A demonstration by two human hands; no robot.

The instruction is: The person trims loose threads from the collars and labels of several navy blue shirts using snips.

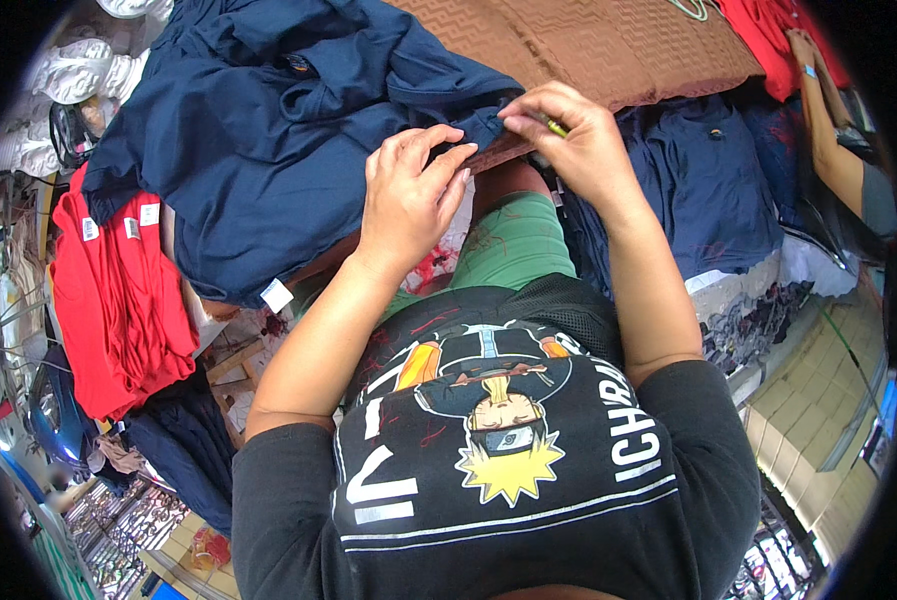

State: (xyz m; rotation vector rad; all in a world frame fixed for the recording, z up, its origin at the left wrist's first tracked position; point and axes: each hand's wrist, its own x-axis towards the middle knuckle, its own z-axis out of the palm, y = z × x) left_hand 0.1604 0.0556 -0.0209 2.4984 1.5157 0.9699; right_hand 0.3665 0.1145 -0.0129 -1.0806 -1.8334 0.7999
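A navy blue garment (258, 150) lies bunched over a brown quilted cover (608, 50) in front of me. My right hand (568, 135) is closed, with thumb and fingertips pinched at the garment's right corner. A small yellow-green tool (556, 128) pokes out between its fingers; the rest is hidden in the hand, so I cannot tell its kind. My left hand (413, 195) is over the garment's near edge, its fingers bent and apart, with a gap between thumb and index finger. A white tag (276, 295) hangs at the garment's lower edge.
Red garments (123, 290) with white labels hang at the left. More navy garments (703, 185) lie to the right, with loose red threads on them. Another person's arm (826, 130) reaches onto red cloth (758, 30) at the far right. White ornate shapes (73, 70) stand at upper left.
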